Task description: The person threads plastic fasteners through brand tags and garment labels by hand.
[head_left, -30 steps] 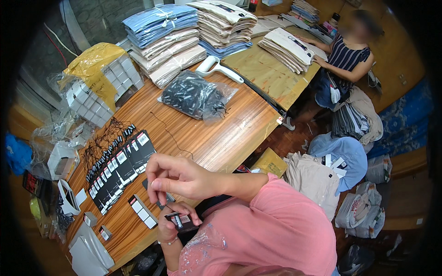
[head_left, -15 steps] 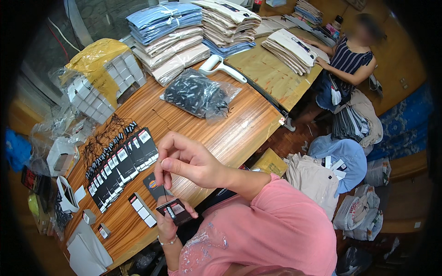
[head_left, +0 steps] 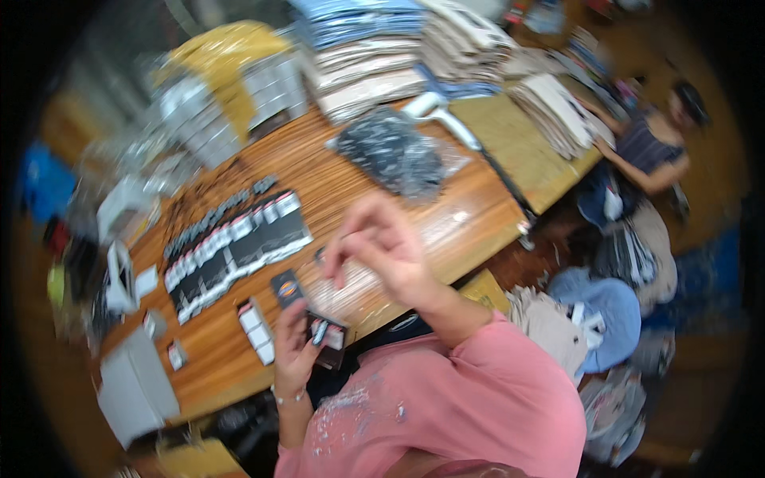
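left hand (head_left: 296, 350) near table edge, fingers closed on small stack of dark tags (head_left: 325, 333); one dark tag (head_left: 287, 287) upright just above thumb. right hand (head_left: 381, 248) raised over wooden table (head_left: 351, 187), blurred, fingertips pinched narrow; held item, if any, cannot tell. left of hands: rows of black-and-white tags (head_left: 231, 247), short row of white cards (head_left: 255, 331), grey box (head_left: 135, 386) near left corner. far: dark bagged bundle (head_left: 390, 151), stacked folded garments (head_left: 374, 56). far right: seated person (head_left: 657, 139).
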`<state>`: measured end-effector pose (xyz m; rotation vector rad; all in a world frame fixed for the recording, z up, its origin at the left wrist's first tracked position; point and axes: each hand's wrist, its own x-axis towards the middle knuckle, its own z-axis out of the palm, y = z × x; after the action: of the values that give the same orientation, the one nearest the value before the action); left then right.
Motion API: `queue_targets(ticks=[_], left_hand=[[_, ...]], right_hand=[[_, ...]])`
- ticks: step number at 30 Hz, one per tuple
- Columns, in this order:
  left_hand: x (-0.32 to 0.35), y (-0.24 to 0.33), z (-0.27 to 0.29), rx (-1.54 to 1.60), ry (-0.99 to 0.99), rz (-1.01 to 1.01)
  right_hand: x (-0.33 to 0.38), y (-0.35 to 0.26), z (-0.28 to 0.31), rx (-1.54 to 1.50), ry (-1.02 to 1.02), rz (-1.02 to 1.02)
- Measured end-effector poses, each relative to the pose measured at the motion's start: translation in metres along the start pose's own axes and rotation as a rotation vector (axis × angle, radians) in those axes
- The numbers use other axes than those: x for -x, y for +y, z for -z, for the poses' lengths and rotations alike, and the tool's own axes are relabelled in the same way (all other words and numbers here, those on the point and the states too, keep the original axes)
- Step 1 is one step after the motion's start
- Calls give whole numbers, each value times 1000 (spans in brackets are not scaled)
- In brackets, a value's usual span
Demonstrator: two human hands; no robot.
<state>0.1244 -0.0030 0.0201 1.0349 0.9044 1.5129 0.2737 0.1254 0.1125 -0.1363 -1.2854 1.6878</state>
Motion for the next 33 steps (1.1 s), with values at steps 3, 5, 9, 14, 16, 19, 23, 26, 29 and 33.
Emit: queue_targets(ticks=[3,5,9,14,16,19,23,26,29,33], left_hand=[[-5,-3,13,-28,-166,2],[-16,4,12,111,-261,71],[-17,20,10,41,-263,54],[-14,33,22,-27,-161,132],[-18,31,28,-81,-146,116],[-24,30,33,-125,-136,108],[-31,27,37,-136,-107,144],[-40,29,41,12,-5,140],[-57,34,49,214,56,73],[-60,32,49,267,76,120]], right_hand=[[0,10,4,81,5,38],[3,9,6,204,86,56],[-4,16,-1,203,82,36],[-23,25,-8,192,-58,-40],[-29,27,-9,212,-83,-34],[-36,32,-7,227,-89,-16],[-52,36,9,179,-55,-13],[-62,42,16,232,-34,-72],[-57,48,20,280,-49,-171],[-44,71,18,354,-122,-360]])
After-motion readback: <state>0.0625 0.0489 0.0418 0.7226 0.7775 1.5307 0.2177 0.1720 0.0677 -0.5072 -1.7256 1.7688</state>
